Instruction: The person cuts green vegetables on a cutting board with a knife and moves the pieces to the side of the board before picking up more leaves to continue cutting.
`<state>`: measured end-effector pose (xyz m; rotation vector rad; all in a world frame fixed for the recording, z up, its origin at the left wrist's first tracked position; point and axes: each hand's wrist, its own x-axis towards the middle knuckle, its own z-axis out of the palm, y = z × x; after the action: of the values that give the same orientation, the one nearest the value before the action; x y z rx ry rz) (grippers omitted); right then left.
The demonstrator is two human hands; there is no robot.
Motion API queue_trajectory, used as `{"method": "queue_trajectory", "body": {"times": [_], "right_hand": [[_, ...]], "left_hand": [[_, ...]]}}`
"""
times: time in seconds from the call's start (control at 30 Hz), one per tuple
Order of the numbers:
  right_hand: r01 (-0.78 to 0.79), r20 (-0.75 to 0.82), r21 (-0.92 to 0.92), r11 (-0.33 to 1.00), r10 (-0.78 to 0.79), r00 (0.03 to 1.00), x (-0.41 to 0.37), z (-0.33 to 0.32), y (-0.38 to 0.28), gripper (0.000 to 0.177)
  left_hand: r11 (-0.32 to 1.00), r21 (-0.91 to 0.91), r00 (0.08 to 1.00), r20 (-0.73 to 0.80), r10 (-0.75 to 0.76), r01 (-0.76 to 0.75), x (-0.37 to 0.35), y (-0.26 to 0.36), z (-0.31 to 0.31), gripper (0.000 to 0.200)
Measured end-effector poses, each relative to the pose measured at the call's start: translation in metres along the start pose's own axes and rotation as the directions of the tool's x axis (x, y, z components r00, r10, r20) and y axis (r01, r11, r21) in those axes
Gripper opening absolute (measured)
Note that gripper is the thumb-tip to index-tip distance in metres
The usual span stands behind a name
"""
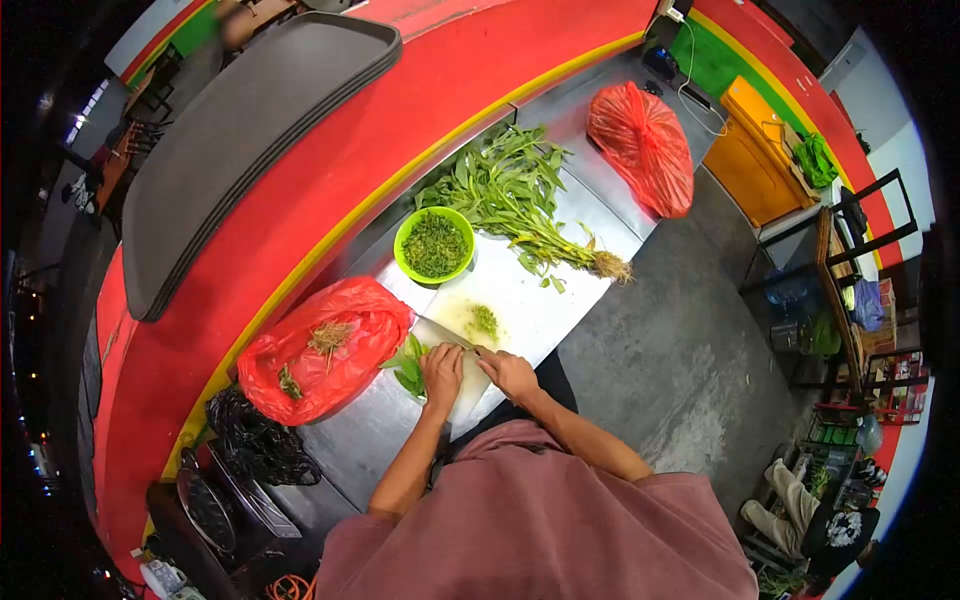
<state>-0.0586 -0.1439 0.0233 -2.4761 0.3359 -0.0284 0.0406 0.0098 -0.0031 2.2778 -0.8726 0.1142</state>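
Note:
My right hand [510, 374] is closed round the handle of a knife [447, 335], whose blade points up and left across a pale cutting board [455, 312]. Beside the blade, my left hand [441, 373] presses a bunch of green leaves [407, 366] against the board, its fingers bent and close together. A small heap of chopped greens [484, 321] lies on the board just beyond the knife. Farther up stands a lime-green bowl [401, 262] filled with chopped greens [434, 244]. A large bundle of leafy stems [505, 185] with roots lies behind the bowl.
An open red plastic bag [365, 370] holding root scraps [329, 338] sits at left, near a black plastic bag [255, 440]. A tied red bag [645, 145] rests on the metal counter [570, 325] at upper right. A red wall [270, 210] borders the counter.

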Motion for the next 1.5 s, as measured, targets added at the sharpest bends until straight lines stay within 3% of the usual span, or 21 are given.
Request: {"method": "queue_trajectory", "body": {"times": [0.2, 0.27, 0.4, 0.43, 0.6, 0.67, 0.7, 0.8, 0.9, 1.13, 1.2, 1.33, 1.47, 1.5], "right_hand": [[-0.122, 0.03, 0.069, 0.99, 0.12, 0.992, 0.003, -0.016, 0.004, 0.039], [-0.172, 0.034, 0.3, 0.938, 0.17, 0.985, 0.001, -0.022, 0.009, 0.039], [-0.223, 0.096, 0.423, 0.878, 0.201, 0.975, -0.013, -0.027, 0.013, 0.044], [-0.306, 0.184, 0.421, 0.854, 0.25, 0.951, -0.019, -0.034, 0.01, 0.046], [-0.306, 0.221, 0.452, 0.838, 0.227, 0.949, -0.027, -0.037, 0.009, 0.045], [-0.402, 0.306, 0.463, 0.79, 0.283, 0.909, -0.032, -0.044, 0.004, 0.045], [-0.333, 0.235, 0.473, 0.816, 0.248, 0.94, -0.033, -0.037, 0.007, 0.046], [-0.323, 0.207, 0.465, 0.824, 0.254, 0.945, -0.039, -0.029, 0.014, 0.046], [-0.383, 0.261, 0.506, 0.772, 0.286, 0.922, -0.041, -0.033, 0.012, 0.045], [-0.413, 0.286, 0.433, 0.801, 0.312, 0.906, -0.036, -0.023, 0.011, 0.04], [-0.255, 0.102, 0.36, 0.898, 0.234, 0.967, -0.029, -0.019, 0.006, 0.038], [-0.217, 0.125, 0.144, 0.965, 0.2, 0.972, -0.008, -0.017, -0.005, 0.04], [-0.226, 0.087, 0.143, 0.964, 0.215, 0.973, -0.008, -0.019, 0.002, 0.04], [-0.27, 0.058, 0.22, 0.938, 0.264, 0.963, -0.008, -0.025, 0.005, 0.041]], "left_hand": [[0.999, 0.013, 0.997, -0.064, -0.036, 0.037, -0.007, 0.01, 0.003, 0.014], [0.997, 0.017, 0.994, -0.084, -0.075, 0.077, -0.008, 0.009, 0.007, 0.014], [0.996, 0.021, 0.99, -0.114, -0.083, 0.086, -0.007, 0.009, 0.013, 0.012], [0.994, 0.042, 0.99, -0.105, -0.096, 0.101, -0.006, 0.008, 0.015, 0.011], [0.998, 0.062, 0.994, -0.102, -0.027, 0.033, 0.001, 0.007, 0.016, 0.013], [0.999, 0.047, 0.996, -0.093, -0.005, 0.01, 0.001, 0.007, 0.015, 0.013], [0.997, 0.074, 0.997, -0.071, -0.003, 0.008, 0.002, 0.007, 0.015, 0.012], [0.999, 0.053, 0.998, -0.055, 0.012, -0.009, 0.004, 0.007, 0.014, 0.012], [0.999, 0.024, 0.996, -0.083, 0.032, -0.031, 0.004, 0.007, 0.015, 0.013], [0.996, 0.065, 0.997, -0.05, 0.06, -0.056, 0.004, 0.004, 0.015, 0.012], [0.998, 0.039, 0.999, -0.029, 0.041, -0.04, 0.006, 0.004, 0.016, 0.011], [0.999, 0.048, 1.0, -0.009, -0.009, 0.01, 0.003, 0.007, 0.016, 0.011], [1.0, 0.015, 0.999, -0.05, -0.012, 0.013, 0.006, 0.014, 0.012, 0.012], [0.999, 0.022, 0.999, -0.032, -0.038, 0.039, 0.004, 0.01, 0.017, 0.014]]}}
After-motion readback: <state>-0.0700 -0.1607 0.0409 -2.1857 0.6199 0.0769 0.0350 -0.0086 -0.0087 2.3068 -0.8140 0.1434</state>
